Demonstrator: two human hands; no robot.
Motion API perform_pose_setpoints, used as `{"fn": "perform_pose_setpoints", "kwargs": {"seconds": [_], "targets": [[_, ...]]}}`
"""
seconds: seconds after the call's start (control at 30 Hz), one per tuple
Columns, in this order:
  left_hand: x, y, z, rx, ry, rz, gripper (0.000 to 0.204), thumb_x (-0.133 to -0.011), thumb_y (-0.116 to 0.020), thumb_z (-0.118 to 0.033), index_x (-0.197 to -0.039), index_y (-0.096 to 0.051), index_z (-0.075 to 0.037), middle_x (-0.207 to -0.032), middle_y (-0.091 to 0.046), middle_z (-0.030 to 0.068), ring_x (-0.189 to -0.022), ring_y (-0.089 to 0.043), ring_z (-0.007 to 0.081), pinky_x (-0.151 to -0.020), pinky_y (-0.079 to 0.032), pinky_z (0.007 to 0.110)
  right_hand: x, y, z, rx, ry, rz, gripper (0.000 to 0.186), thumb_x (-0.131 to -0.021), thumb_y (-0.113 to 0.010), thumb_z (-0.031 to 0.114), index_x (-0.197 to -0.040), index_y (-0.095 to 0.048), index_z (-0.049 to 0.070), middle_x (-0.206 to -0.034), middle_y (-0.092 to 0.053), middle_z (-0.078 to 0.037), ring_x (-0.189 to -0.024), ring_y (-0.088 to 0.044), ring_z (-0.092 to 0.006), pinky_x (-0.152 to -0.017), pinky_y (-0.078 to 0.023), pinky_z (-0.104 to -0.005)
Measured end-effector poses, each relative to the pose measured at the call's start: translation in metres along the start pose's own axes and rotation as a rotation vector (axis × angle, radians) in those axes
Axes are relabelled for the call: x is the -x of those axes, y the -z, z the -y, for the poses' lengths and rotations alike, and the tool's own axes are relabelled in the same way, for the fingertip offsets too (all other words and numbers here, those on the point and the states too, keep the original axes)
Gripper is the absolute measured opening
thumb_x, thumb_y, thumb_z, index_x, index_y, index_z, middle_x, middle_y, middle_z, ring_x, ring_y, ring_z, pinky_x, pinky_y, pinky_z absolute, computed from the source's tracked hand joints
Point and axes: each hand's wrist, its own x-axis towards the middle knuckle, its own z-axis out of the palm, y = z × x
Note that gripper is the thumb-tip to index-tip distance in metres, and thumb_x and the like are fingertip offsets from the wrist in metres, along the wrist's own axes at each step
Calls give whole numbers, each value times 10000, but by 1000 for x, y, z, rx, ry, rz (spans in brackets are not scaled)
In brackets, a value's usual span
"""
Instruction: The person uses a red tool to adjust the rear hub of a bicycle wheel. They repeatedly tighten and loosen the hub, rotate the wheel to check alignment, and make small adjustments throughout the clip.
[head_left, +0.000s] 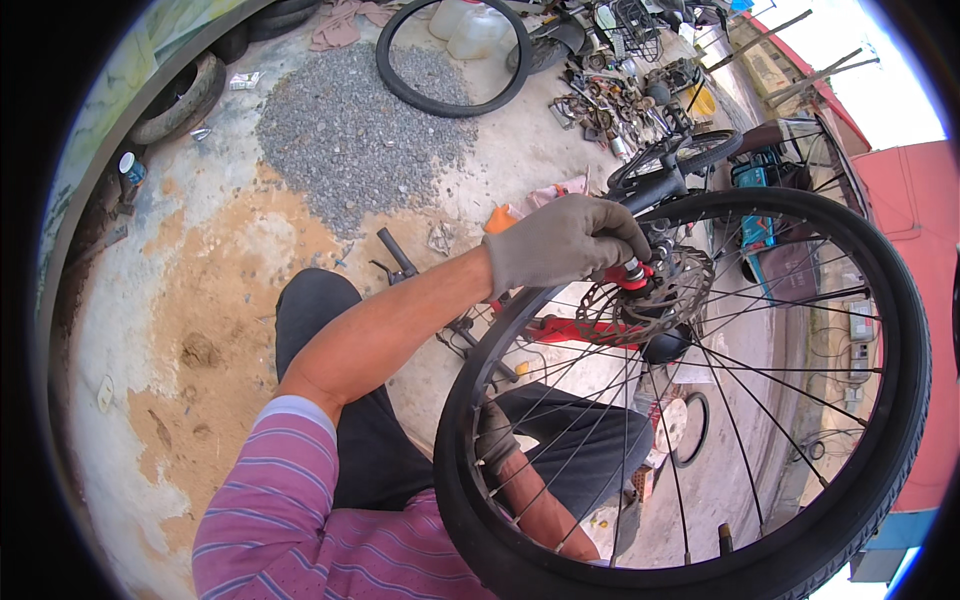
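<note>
"Since the rim [468, 430] half-hides the right hand [494, 440], can't tell its grip. Left hand [565, 245] curled on the axle fitting [633, 268]?"

"Yep. Rotor [700, 290] could bend; grab the tyre [915, 370]. Wheel [868, 480] on the right should be stiff, lightish."

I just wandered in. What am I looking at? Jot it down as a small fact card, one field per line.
Main item: spoked wheel with black tyre, in front of the person
Left hand: gloved, fingers curled near the wheel's centre, beside the brake disc
Right hand: gloved, partly hidden behind the wheel; grip unclear
Through the spokes: red bar
Ground: gravel patch, loose tyre partly over it, scattered metal parts
</note>
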Motion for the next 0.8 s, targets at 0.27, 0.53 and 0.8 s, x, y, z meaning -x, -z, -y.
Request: {"fn": "perform_pose_setpoints", "kwargs": {"seconds": [0.27, 0.53, 0.8], "targets": [[3, 4, -6, -7, 88, 44, 184, -987, -621, -54, -1141, -704, 3, -925, -679, 21, -744, -581, 59, -660, -474, 238, -1, 2, -1, 23, 20, -47, 223, -1032, -561, 183, -1145, -657, 16, -1086, -737, -115, -988, -720, -273, -937, -588, -412], [2, -1, 2, 56, 14, 14, 188, -965, -690, -67, -1139, -703, 3, -921, -680, 14, -818, -611, 62, -693, -493, 232, 1, -9, 1, 151, 31, -26, 210, -1047, -490, 111, -1164, -639, 18, -1063, -733, -101, -947, -722, -222, -861, -600, -344], [5, 2, 3, 16, -89, 24, 188, -927, -742, -83, -1106, -730, -27, -1092, -697, 45, -973, -660, 119, -826, -532, 267, 3, -6, -1, 502, 173, 25, 173, -1033, -533, 82, -1149, -644, 19, -1053, -724, -82, -926, -715, -212, -860, -597, -352]]}}
